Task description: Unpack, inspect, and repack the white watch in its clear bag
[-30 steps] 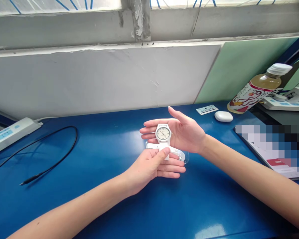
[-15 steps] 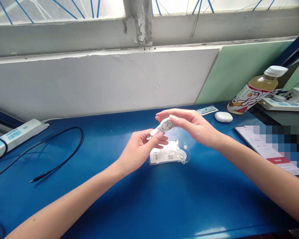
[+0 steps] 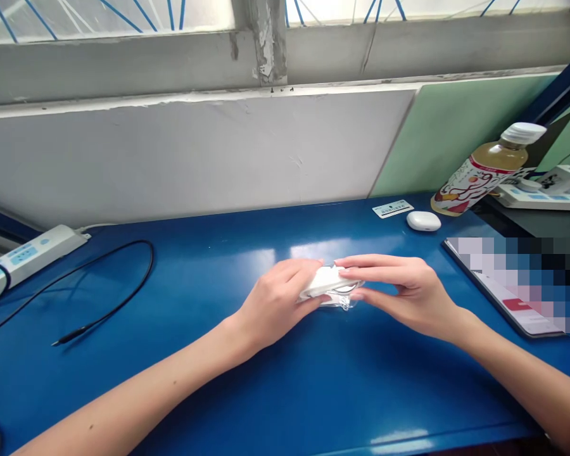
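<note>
Low over the blue table, a white watch (image 3: 327, 278) is turned so its dial no longer faces me. My left hand (image 3: 276, 299) is closed on its left end, thumb below and fingers above. My right hand (image 3: 415, 292) grips the right end, fingers on top and thumb underneath. Directly beneath the watch is a clear plastic pouch (image 3: 342, 306) with a small chain, mostly covered by the watch and my hands. Whether the watch touches the pouch I cannot tell.
A white earbud case (image 3: 424, 221), a card (image 3: 392, 209) and a drink bottle (image 3: 484, 171) stand at the back right. A phone (image 3: 498, 285) lies near my right forearm. To the left are a power strip (image 3: 33, 253) and a black cable (image 3: 118, 310).
The watch has come down and tipped, so its dial turned away from view. My right hand moved down from above the dial and closed on the right end; my left hand kept hold.
</note>
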`<act>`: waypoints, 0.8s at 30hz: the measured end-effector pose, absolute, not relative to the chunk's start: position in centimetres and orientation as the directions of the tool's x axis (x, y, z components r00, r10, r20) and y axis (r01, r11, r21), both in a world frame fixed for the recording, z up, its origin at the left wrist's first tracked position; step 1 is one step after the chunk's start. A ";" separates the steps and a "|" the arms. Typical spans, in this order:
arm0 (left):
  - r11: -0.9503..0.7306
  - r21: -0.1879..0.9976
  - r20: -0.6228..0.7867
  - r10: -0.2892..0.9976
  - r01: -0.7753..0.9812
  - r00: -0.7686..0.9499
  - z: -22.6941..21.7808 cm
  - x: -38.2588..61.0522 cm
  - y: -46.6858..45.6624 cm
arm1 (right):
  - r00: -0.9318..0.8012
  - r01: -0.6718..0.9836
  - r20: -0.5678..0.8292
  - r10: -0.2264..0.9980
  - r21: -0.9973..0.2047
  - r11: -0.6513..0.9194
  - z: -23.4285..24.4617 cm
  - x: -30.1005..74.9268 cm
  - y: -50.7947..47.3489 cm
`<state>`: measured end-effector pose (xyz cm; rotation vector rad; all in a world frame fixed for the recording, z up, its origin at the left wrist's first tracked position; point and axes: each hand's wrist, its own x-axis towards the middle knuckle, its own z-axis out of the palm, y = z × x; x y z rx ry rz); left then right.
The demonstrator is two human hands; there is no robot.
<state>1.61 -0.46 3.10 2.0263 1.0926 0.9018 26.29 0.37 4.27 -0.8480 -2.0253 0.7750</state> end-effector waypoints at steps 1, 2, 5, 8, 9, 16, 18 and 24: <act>-0.460 0.766 0.267 0.863 0.449 0.429 3.0 1.6 -0.3 | -0.464 0.304 0.427 0.776 -0.746 0.592 4.2 26.6 0.5; -0.483 0.735 0.271 0.853 0.476 0.447 2.9 1.5 -0.2 | -0.467 0.316 0.427 0.774 -0.737 0.597 4.2 27.0 0.8; -0.529 0.663 0.251 0.823 0.530 0.509 2.4 1.1 0.0 | -0.483 0.345 0.427 0.764 -0.710 0.614 4.2 28.2 1.7; -0.530 0.651 0.214 0.815 0.544 0.539 1.8 0.7 -0.1 | -0.498 0.366 0.395 0.772 -0.711 0.600 4.6 29.4 2.7; -0.527 0.651 0.208 0.816 0.546 0.540 1.7 0.6 -0.1 | -0.513 0.377 0.372 0.774 -0.713 0.592 4.7 29.8 3.0; -0.517 0.673 0.216 0.821 0.528 0.529 1.5 0.8 -0.3 | -0.664 0.515 0.079 0.744 -0.673 0.531 5.1 31.9 4.4; -0.536 0.652 0.229 0.813 0.535 0.535 1.3 0.7 -0.3 | -0.678 0.520 0.071 0.731 -0.657 0.546 4.9 32.0 4.5; -0.654 0.497 0.283 0.744 0.570 0.606 0.8 0.4 -0.2 | -0.723 0.442 0.176 0.668 -0.626 0.642 3.7 30.7 4.0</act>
